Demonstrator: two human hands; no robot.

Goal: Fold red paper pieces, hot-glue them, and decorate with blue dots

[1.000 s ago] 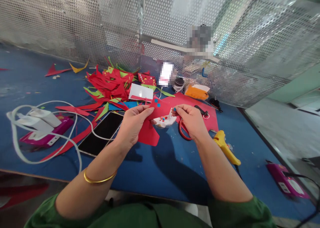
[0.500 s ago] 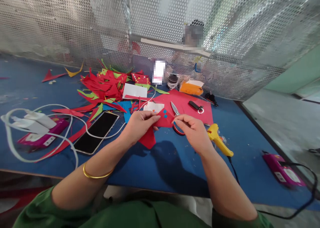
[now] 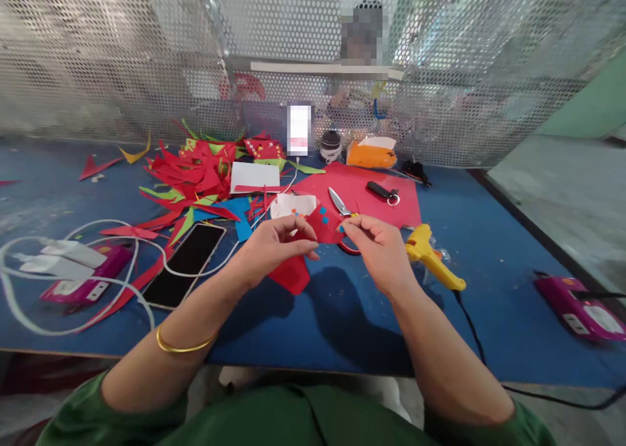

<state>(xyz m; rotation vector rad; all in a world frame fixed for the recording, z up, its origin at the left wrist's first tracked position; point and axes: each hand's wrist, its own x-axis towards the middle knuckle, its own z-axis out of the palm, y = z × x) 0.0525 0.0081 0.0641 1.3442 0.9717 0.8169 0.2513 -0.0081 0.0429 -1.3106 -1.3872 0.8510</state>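
On the far left of a blue table [image 3: 342,328], a white charger and coiled white cable [image 3: 59,257] lie over a magenta device [image 3: 83,286]. Just right of them, a black smartphone [image 3: 183,263] lies face up with the cable running to it. Behind the phone spreads a heap of red and green paper scraps [image 3: 205,165], with a white card [image 3: 254,175] at its right edge.

Near the middle, above the table, the left hand [image 3: 271,247], a gold bangle [image 3: 180,345] on its wrist, pinches the left side of a red paper piece [image 3: 313,234] between thumb and fingers. The paper carries small blue squares and hangs down to a point below the hand. The right hand [image 3: 379,250] pinches the paper's right edge with thumb and forefinger, a tiny blue square at the fingertips.

Behind the hands, a white slip with coloured bits [image 3: 293,205] and scissors [image 3: 340,205] rest on a large red sheet [image 3: 386,208], along with a black key fob [image 3: 381,190]. Further back stand a small jar [image 3: 331,145] and an orange pouch [image 3: 370,156]. Just right of the right hand lies a yellow glue gun [image 3: 433,260]. At the far right sits another magenta device [image 3: 580,306]. Perforated metal screens [image 3: 122,55] wall the table.
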